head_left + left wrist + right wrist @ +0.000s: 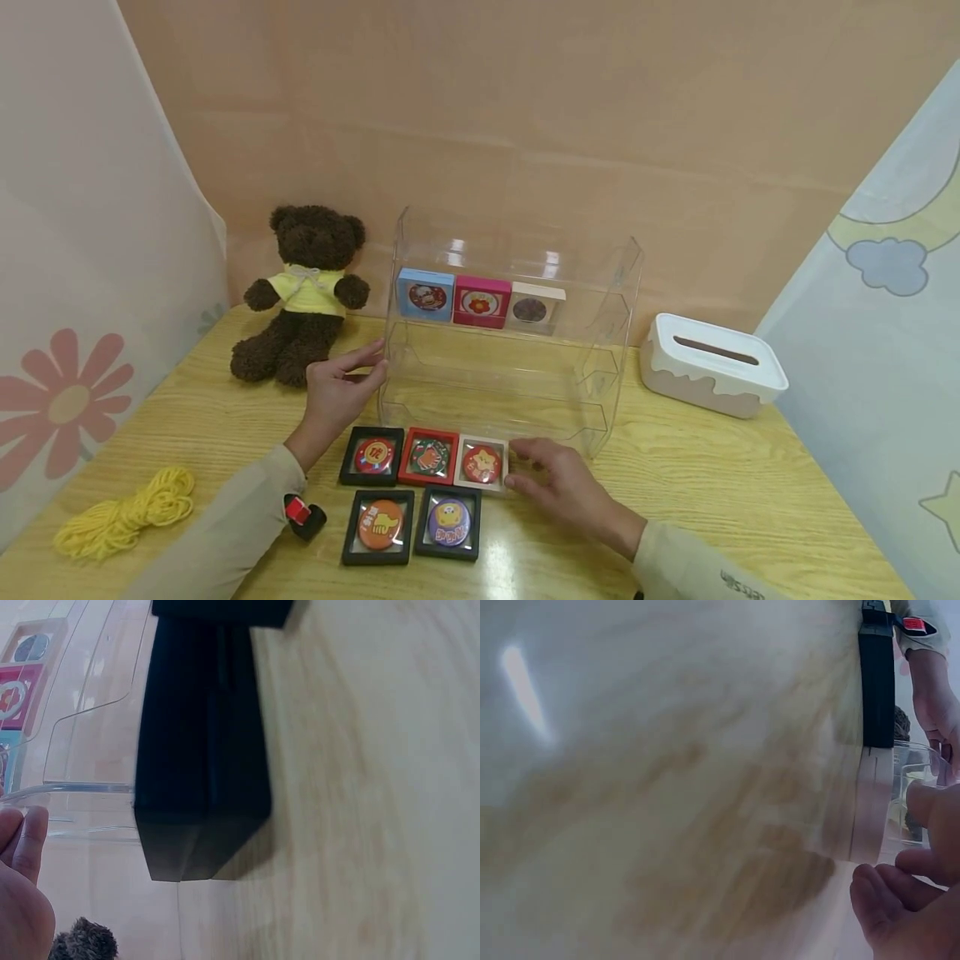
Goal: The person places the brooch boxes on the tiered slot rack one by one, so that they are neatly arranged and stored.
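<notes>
A clear tiered display rack (pixel 495 392) stands at the middle of the table. My left hand (pixel 341 396) pinches its left side panel between thumb and fingers; the left wrist view shows these fingers (pixel 30 844) at the clear edge. My right hand (pixel 566 492) is beside the cream-framed badge box (pixel 500 482), thumb and fingertips at its right edge. To its left lie a red-framed badge box (pixel 429 457) and a black-framed one (pixel 370 457). Two more black-framed boxes, with an orange badge (pixel 380 525) and a purple badge (pixel 450 522), lie nearer.
On an upper tier stand blue (pixel 426 295), magenta (pixel 482 302) and cream (pixel 534 308) boxes. A brown teddy bear (pixel 311 292) sits at the back left, a tissue box (pixel 712 362) at the right. Yellow cord (pixel 123 512) lies front left.
</notes>
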`<state>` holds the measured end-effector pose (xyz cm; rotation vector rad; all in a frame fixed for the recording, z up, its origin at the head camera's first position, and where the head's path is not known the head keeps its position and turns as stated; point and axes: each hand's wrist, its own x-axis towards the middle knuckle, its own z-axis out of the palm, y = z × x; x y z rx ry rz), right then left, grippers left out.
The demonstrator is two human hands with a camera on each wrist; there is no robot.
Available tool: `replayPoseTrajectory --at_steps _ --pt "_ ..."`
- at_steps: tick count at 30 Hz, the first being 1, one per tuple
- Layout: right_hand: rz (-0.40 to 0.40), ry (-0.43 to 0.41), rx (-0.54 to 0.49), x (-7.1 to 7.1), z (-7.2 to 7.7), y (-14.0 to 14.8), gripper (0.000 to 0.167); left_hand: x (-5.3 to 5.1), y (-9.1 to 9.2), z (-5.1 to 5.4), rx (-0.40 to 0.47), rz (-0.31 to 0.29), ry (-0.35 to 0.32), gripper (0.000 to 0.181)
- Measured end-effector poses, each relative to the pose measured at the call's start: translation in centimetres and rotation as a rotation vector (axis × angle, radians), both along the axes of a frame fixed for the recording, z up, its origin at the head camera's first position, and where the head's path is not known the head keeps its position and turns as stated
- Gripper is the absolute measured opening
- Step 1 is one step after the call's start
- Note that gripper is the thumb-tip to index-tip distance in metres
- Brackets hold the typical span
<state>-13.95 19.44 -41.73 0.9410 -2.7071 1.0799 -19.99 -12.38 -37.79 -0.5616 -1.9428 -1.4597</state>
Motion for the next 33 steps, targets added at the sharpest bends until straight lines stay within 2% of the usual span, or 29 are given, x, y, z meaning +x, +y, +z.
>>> replayPoseTrajectory --at_steps 3,9,17,33 --pt "-0.007 -0.024 0.010 0.00 -0.18 -0.15 0.045 -0.06 0.06 -0.09 0.002 0.003 0.005 0.026" --pt "-0.025 -0.009 0.017 -0.11 -0.36 -0.51 0.046 -0.08 0.11 -0.21 0.002 0.015 0.014 0.027" --pt "-0.049 -0.072 0.054 -0.05 -0.12 -0.79 0.054 -0.10 0.03 -0.16 0.004 0.001 -0.002 0.024" --pt "-0.011 -0.116 0.111 0.06 0.26 -0.82 0.064 -0.10 -0.13 -0.21 0.000 -0.013 -0.022 0.026"
